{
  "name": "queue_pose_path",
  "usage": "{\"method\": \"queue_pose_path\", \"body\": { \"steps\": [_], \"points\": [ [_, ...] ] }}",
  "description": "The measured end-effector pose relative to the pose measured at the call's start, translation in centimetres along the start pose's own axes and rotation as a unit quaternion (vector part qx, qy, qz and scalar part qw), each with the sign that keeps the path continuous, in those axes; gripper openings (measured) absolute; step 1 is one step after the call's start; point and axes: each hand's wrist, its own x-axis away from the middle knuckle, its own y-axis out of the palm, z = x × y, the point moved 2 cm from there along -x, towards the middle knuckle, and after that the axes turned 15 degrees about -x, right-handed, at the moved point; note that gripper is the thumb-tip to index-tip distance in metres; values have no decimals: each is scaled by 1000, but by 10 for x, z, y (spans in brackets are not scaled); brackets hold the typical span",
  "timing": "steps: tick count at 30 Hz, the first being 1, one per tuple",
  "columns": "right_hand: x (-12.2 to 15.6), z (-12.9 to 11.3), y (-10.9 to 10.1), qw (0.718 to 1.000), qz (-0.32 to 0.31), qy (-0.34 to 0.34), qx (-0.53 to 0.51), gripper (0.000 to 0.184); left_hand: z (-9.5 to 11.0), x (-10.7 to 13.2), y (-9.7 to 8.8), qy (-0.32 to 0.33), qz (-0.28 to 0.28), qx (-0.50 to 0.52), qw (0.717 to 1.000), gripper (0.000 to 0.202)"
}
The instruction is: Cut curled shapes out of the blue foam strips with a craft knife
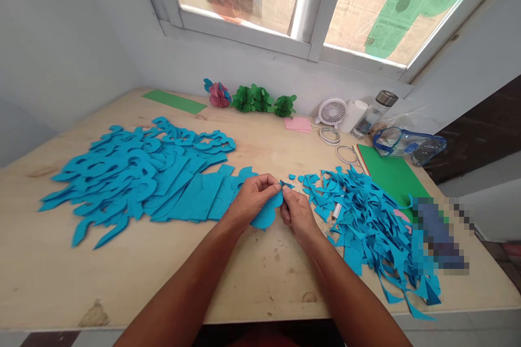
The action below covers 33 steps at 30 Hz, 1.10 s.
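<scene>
Near the middle of the table, my left hand (253,198) is closed on a blue paper cutout (265,216) with a rounded lower edge. My right hand (298,210) pinches a small pointed bit of blue paper at the cutout's upper right, close to the left fingertips. Whether that bit is still joined to the cutout, I cannot tell. On the left spreads a large pile of curvy blue paper shapes (118,160), with overlapping flat blue sheets (191,195) reaching toward my left hand. Beside my right hand lies a heap of blue paper scraps (366,217).
A white marker (336,210) lies among the scraps. Along the wall stand green paper figures (252,98), a small fan (332,113), tape rolls (329,135) and a glass bottle (373,115). Green sheets (393,173) and a clear pouch (411,145) are at the right.
</scene>
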Motion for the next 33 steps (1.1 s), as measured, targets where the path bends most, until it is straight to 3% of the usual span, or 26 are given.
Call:
{"method": "queue_pose_path", "body": {
  "steps": [13, 19, 22, 25, 28, 33],
  "points": [
    [-1, -2, -1, 998, 27, 2, -54, 51, -1, 0, 0, -26, 21, 29, 999, 19],
    [2, -2, 0, 998, -3, 7, -57, 45, -6, -4, -2, -34, 109, 156, 981, 23],
    [2, 1, 2, 999, -35, 4, -11, 34, -6, -5, -1, -43, 124, 224, 966, 23],
    [0, 4, 0, 999, -21, -20, 30, 26, -6, -5, 0, -49, 135, 266, 953, 24],
    [-4, 6, -6, 999, 21, -31, 22, 24, -6, -5, -1, -51, 146, 247, 957, 22],
    [-7, 1, -15, 992, 93, -63, -59, 27, -9, -3, 4, -58, 92, 110, 988, 19]
  ]
}}
